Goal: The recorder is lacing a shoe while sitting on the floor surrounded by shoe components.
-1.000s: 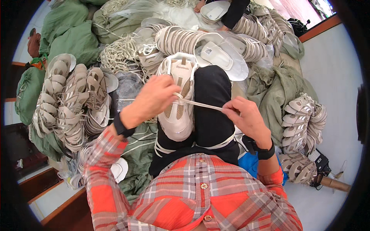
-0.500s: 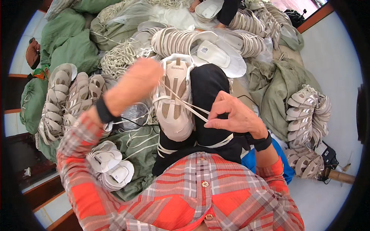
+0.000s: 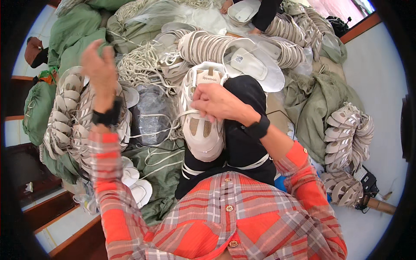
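A beige and white sneaker (image 3: pixel 203 138) with mesh panels rests on my black-trousered lap, its toe toward me. My right hand (image 3: pixel 221 102) is over the sneaker's lacing area, fingers closed in a pinch on a pale shoelace, part of which is hidden under the hand. Raised at the upper left, away from the sneaker, is my left hand (image 3: pixel 99 71), above stacked shoe uppers (image 3: pixel 69 99). Motion smears its fingers, and whether a lace end is in them does not show.
A heap of loose laces (image 3: pixel 143 65) lies beyond a plastic-wrapped bundle (image 3: pixel 151 112). Rows of beige uppers (image 3: pixel 208 47) stand ahead, with more uppers (image 3: pixel 346 134) on the right. Green sacks (image 3: pixel 76 32) surround me. Another person's hand (image 3: pixel 226 6) shows at the far edge.
My left hand has swung from beside the sneaker up and to the left. My right hand has moved left onto the sneaker's laces; the lace strands stretched between them no longer show.
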{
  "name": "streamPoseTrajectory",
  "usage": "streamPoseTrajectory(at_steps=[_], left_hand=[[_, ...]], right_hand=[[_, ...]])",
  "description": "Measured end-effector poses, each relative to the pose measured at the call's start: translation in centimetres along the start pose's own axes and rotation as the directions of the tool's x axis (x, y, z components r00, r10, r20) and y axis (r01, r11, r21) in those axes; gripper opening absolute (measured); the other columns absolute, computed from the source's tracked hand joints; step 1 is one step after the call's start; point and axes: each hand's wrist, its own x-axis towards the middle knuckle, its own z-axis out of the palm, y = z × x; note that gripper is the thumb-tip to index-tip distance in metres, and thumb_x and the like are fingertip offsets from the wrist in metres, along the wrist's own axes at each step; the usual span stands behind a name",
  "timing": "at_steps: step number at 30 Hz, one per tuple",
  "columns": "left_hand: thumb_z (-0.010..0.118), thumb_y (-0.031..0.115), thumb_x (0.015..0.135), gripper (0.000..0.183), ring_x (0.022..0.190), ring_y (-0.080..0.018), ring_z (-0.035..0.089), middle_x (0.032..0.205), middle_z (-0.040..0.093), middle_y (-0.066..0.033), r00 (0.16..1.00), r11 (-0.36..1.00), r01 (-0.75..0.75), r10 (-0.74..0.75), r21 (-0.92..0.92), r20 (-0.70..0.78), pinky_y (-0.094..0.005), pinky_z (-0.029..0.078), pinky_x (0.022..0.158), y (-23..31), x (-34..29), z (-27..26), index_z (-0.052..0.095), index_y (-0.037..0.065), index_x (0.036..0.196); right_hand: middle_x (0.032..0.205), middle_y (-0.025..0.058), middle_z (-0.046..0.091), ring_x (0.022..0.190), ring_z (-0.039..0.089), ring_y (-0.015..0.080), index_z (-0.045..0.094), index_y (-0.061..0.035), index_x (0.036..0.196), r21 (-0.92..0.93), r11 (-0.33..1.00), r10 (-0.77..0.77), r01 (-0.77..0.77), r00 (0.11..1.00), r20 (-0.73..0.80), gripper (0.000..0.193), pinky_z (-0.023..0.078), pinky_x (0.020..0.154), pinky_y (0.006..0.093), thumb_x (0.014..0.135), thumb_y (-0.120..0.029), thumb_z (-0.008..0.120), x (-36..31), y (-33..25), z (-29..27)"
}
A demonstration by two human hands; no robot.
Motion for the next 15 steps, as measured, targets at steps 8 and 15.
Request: streamPoseTrajectory(at_steps=[8,15], left_hand=[[0.064,0.004,0.075,0.021,0.079,-0.0285,0.051,0.085,0.048,-0.0117,0.763,0.603,0.475,0.082,-0.641,0.642,-0.0355,0.043,0.072,13.1,-12.7,-2.1,0.052,0.001,0.092],[0.056,0.003,0.082,0.013,0.076,-0.0317,0.055,0.082,0.051,-0.0164,0.552,0.550,0.599,0.241,-0.581,0.798,-0.0369,0.044,0.066,11.0,-13.4,-1.5,0.049,0.000,0.093]], right_hand=[[0.062,0.0068,0.060,0.045,0.056,0.0111,0.055,0.0014,0.080,0.207,0.971,0.095,-0.124,0.985,0.142,0.018,0.043,0.037,0.0226,0.087,-0.015,0.052,1.8,-0.1,-2.9],[0.070,0.0075,0.062,0.051,0.060,0.0129,0.053,-0.0001,0.090,0.347,0.936,-0.036,0.064,0.996,-0.085,0.015,0.047,0.042,0.0218,0.091,-0.015,0.053,3.0,-2.9,-2.9]])
